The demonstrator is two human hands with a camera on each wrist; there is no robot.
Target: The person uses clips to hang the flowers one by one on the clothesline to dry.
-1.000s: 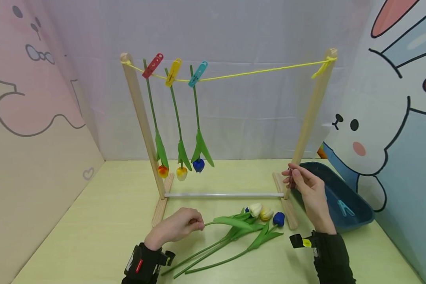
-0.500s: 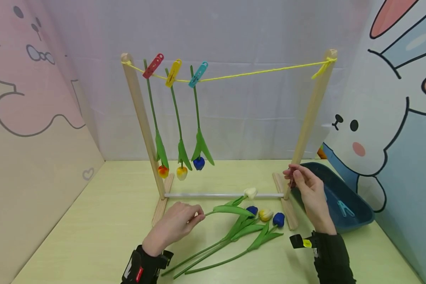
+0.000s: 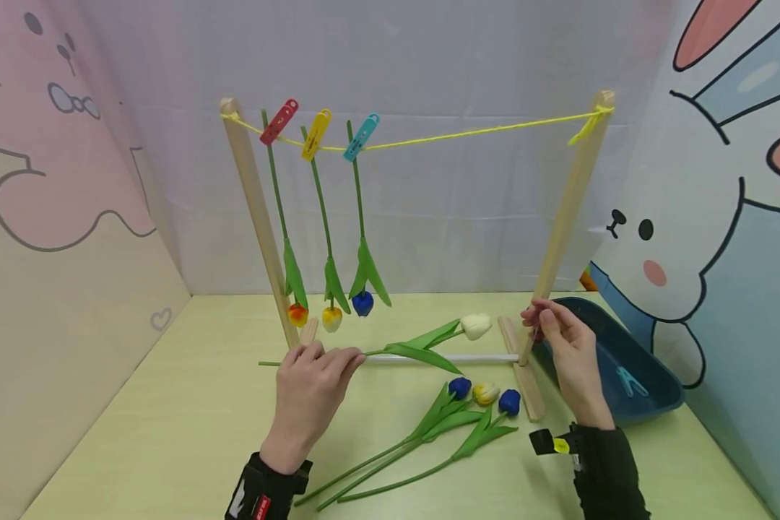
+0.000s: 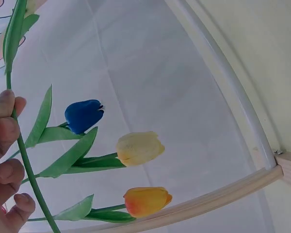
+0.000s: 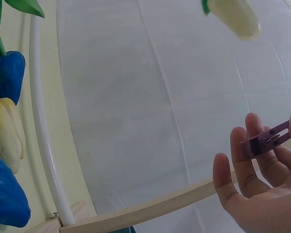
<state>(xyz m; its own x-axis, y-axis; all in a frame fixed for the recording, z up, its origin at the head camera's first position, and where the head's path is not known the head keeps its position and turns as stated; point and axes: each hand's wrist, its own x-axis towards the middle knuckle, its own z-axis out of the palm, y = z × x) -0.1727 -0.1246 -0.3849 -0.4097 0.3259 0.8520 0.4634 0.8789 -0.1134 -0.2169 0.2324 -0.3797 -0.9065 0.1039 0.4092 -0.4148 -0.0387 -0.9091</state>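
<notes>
My left hand (image 3: 315,393) pinches the green stem of a white artificial tulip (image 3: 476,326), held roughly level in front of the frame's crossbar. In the left wrist view the stem (image 4: 28,167) runs between thumb and fingers. My right hand (image 3: 568,354), near the right post, holds a dark red clothespin (image 5: 266,140) between thumb and fingers. Three tulips hang head down from a yellow string (image 3: 455,135): an orange one (image 3: 297,314) by a red clothespin (image 3: 279,121), a yellow-white one (image 3: 331,318) by a yellow clothespin (image 3: 316,135), a blue one (image 3: 362,303) by a light blue clothespin (image 3: 362,137).
Two blue tulips (image 3: 510,402) and a yellow one (image 3: 485,393) lie on the table before me. A dark blue basin (image 3: 663,390) at the right contains a light blue clothespin (image 3: 633,382). Wooden posts (image 3: 575,195) and a white crossbar (image 3: 474,358) form the stand.
My left hand has lifted the white tulip off the pile, up and away from me; its bloom rose past the crossbar. The right hand stays in place with the clothespin.
</notes>
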